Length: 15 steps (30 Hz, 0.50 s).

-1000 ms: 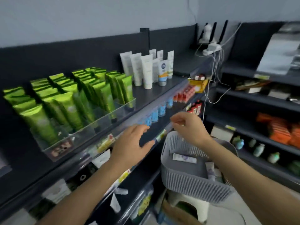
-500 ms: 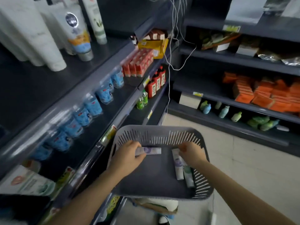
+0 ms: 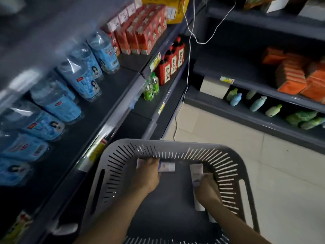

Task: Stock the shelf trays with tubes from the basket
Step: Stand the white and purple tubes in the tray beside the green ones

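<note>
A grey slotted basket (image 3: 177, 148) sits low in front of me, beside the dark shelving. Both my hands are inside it. My left hand (image 3: 148, 175) lies over a white tube (image 3: 167, 167) that rests crosswise near the basket's far wall, fingers curled around its left part. My right hand (image 3: 206, 188) is on a second white tube (image 3: 197, 175) lying lengthwise by the right wall, fingers bent over it. More of a tube (image 3: 212, 217) shows under my right wrist. The shelf trays are out of view.
Blue-labelled water bottles (image 3: 82, 78) lie on the left shelf. Red cartons (image 3: 140, 32) and dark red bottles (image 3: 171, 66) stand further along. A white cable (image 3: 189, 67) hangs down. Orange packs (image 3: 295, 76) and small bottles (image 3: 257, 103) fill the right shelves. Pale floor tiles (image 3: 272, 173) lie right of the basket.
The view dropped from the upper shelf of green and white tubes to the basket. Both hands went down into it, and each now lies on a white tube.
</note>
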Available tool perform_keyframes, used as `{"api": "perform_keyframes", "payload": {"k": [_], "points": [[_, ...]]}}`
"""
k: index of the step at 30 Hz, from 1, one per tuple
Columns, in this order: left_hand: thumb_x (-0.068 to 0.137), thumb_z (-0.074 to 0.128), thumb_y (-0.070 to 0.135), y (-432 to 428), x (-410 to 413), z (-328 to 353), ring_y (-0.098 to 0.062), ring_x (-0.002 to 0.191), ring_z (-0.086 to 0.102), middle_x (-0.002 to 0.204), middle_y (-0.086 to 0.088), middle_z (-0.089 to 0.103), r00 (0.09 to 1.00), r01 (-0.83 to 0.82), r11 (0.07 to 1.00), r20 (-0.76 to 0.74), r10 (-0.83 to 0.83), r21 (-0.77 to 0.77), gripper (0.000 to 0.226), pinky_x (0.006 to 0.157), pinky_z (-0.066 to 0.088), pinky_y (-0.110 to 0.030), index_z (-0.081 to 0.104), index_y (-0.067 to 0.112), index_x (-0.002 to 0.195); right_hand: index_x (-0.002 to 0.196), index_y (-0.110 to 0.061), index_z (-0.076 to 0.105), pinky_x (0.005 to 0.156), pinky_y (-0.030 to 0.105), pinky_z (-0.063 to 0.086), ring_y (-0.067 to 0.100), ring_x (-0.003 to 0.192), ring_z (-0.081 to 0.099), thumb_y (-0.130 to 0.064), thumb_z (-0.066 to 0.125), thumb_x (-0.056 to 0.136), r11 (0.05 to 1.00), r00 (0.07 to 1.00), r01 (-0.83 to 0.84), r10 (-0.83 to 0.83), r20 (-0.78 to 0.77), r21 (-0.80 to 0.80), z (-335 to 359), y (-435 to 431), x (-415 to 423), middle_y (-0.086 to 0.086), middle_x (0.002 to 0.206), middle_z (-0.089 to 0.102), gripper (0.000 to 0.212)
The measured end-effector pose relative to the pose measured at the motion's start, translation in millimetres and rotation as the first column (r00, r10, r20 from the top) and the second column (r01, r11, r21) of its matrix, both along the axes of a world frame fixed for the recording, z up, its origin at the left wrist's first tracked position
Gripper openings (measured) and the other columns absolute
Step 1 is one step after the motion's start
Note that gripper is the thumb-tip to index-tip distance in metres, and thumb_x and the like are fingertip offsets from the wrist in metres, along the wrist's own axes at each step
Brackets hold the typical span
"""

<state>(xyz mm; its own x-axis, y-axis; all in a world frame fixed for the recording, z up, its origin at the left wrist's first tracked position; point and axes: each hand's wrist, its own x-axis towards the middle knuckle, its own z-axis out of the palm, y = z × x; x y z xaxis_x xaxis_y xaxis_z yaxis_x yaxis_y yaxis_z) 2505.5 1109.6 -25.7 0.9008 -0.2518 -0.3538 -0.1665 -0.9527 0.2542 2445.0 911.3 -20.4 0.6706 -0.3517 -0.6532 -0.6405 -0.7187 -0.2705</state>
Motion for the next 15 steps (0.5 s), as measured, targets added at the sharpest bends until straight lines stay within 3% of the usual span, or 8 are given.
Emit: {"api": "perform_keyframes", "payload": {"k": [3,7,10,13,15], "points": [[0.088,0.053,0.041,-9.7,-0.1,-19.8,-0.026,0.120,0.042,0.128,0.001,0.049,0.999,0.040,0.999,-0.013,-0.040,0.018,0.042,0.099,0.040,-0.037,0.048,0.023,0.126,0.116,-0.006,0.052,0.085,0.034,0.045,0.034,0.107,0.056,-0.017,0.048,0.090,1.000,1.000,0.002,-0.002,-0.005,-0.028,-10.4,4.4,0.0,0.017,0.119,0.055,0.029],[0.092,0.047,0.038,-7.6,-4.5,-34.6,-0.025,0.111,0.045,0.119,-0.003,0.052,0.985,0.078,0.997,-0.156,-0.074,0.018,0.031,0.095,0.037,-0.036,0.064,0.016,0.105,0.117,-0.007,0.053,0.088,0.035,0.051,0.029,0.108,0.060,-0.020,0.053,0.086,0.995,0.998,0.064,-0.063,0.015,-0.080,-16.1,13.3,3.0,0.013,0.119,0.060,0.034],[0.089,0.053,0.025,-2.2,-14.2,-32.7,-0.024,0.105,0.052,0.109,-0.005,0.053,0.993,0.051,0.999,-0.103,-0.053,-0.016,0.019,0.092,0.039,-0.035,0.065,0.011,0.092,0.120,-0.008,0.052,0.086,0.033,0.050,0.031,0.107,0.061,-0.017,0.055,0.085,0.996,0.997,0.076,-0.076,0.008,-0.043,-13.9,20.5,5.1,0.014,0.117,0.062,0.037],[0.080,0.058,0.025,4.0,-21.6,-19.1,-0.023,0.092,0.054,0.103,-0.002,0.055,0.970,-0.201,0.980,0.140,0.198,0.007,0.019,0.082,0.046,-0.038,0.058,0.020,0.098,0.119,-0.005,0.052,0.083,0.032,0.049,0.031,0.107,0.062,-0.016,0.057,0.085,0.998,0.998,0.058,-0.058,0.001,-0.035,-19.0,22.8,6.0,0.016,0.117,0.063,0.037],[0.069,0.072,0.025,2.1,-22.1,1.7,-0.012,0.087,0.056,0.102,0.005,0.058,0.890,-0.437,0.886,0.070,0.451,-0.152,0.034,0.074,0.049,-0.019,0.061,0.022,0.101,0.118,-0.004,0.054,0.081,0.032,0.048,0.031,0.107,0.062,-0.017,0.059,0.085,0.997,0.998,0.067,-0.067,-0.013,-0.025,-21.3,21.6,5.6,0.016,0.117,0.063,0.036]]}}
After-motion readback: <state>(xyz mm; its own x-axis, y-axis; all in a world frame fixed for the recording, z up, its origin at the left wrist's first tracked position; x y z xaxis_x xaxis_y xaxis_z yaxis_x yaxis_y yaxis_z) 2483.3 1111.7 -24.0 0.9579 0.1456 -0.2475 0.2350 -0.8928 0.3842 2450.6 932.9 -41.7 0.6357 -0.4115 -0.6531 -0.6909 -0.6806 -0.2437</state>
